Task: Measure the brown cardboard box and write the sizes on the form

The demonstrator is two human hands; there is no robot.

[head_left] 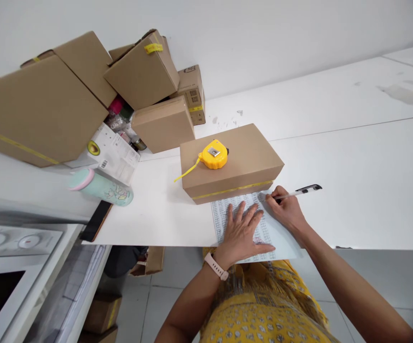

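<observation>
My left hand (240, 233) lies flat with fingers spread on a sheet of paper (224, 214) covered in rows of handwriting. A pen (299, 191), clear with a black clip end, is held in my right hand (285, 207), its tip down at the paper's upper right part. Just behind the sheet sits a closed brown cardboard box (242, 157) with yellow tape along its lower edge. On top of that box rests a yellow tape measure (214, 154), a short length of its strip drawn out to the left. The pen's tip is hidden by my fingers.
More cardboard boxes (145, 71) are stacked at the back left. A mint-green bottle (102, 186) with a pink rim stands near the table's left end, by a white carton (115, 155). Lower left is a white microwave (16, 243). The white table (353, 190) extends right.
</observation>
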